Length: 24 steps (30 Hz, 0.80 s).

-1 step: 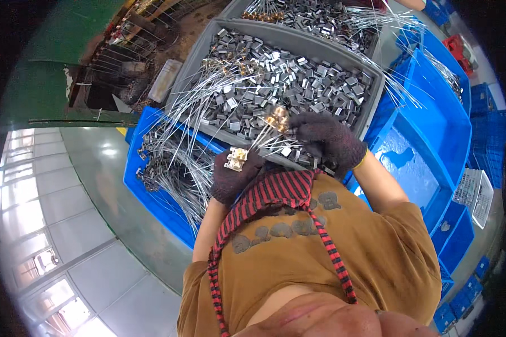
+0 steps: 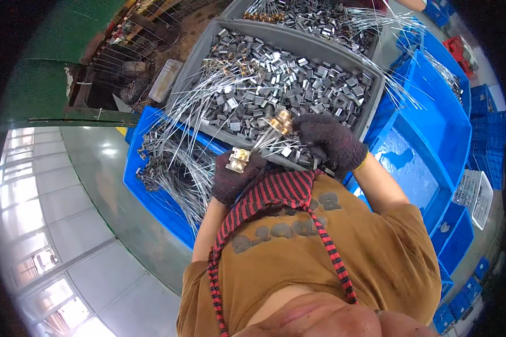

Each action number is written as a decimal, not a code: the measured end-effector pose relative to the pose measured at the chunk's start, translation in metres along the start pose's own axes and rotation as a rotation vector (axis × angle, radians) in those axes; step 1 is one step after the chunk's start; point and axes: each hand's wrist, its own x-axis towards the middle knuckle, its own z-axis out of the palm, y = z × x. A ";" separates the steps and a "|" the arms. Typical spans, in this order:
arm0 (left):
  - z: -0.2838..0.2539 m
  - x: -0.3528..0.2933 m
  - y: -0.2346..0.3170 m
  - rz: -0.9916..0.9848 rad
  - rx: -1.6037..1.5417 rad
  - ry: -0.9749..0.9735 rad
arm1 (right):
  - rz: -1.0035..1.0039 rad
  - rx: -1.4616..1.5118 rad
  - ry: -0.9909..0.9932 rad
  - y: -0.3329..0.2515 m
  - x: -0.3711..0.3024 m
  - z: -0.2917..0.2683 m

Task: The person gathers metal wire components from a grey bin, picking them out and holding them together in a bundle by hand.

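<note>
My left hand [image 2: 239, 177], in a dark knit glove, is closed round a bundle of thin metal wires [image 2: 267, 139]. Brass-coloured metal fittings [image 2: 281, 122] sit at the far end of the wires. Pale, shiny square metal pieces [image 2: 238, 160] show at the left hand's fingers. My right hand [image 2: 331, 139], gloved alike, is just right of the brass fittings with its fingers curled in. What it holds, if anything, is hidden. Both hands are over the near edge of a grey bin [image 2: 188, 73] of small metal blocks [image 2: 298, 84].
More wires with brass ends [image 2: 213, 92] lie across the bin's left side. A blue bin [image 2: 177, 216] of wired parts stands at the left, blue trays [image 2: 433, 151] at the right. A second grey bin [image 2: 230, 10] stands behind. A white basket [image 2: 480, 196] is at far right.
The brass fittings have tilted and shifted slightly right. The square pieces at my left hand have turned a little. My right hand has moved only slightly.
</note>
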 end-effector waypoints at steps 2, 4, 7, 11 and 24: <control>0.002 0.000 0.071 0.063 0.196 0.124 | -0.545 -0.748 -0.013 0.001 -0.001 -0.005; 0.003 0.002 0.089 -0.034 0.051 0.061 | -0.540 -0.824 -0.157 0.010 0.000 -0.018; 0.011 0.009 0.056 0.163 0.099 -0.027 | -0.800 -0.930 -0.228 0.011 -0.002 -0.019; 0.007 0.009 0.073 0.216 0.223 -0.051 | -0.163 -0.912 -0.050 -0.033 -0.025 0.000; 0.000 0.007 0.038 0.698 0.827 0.221 | 0.169 0.008 0.188 -0.014 -0.034 -0.020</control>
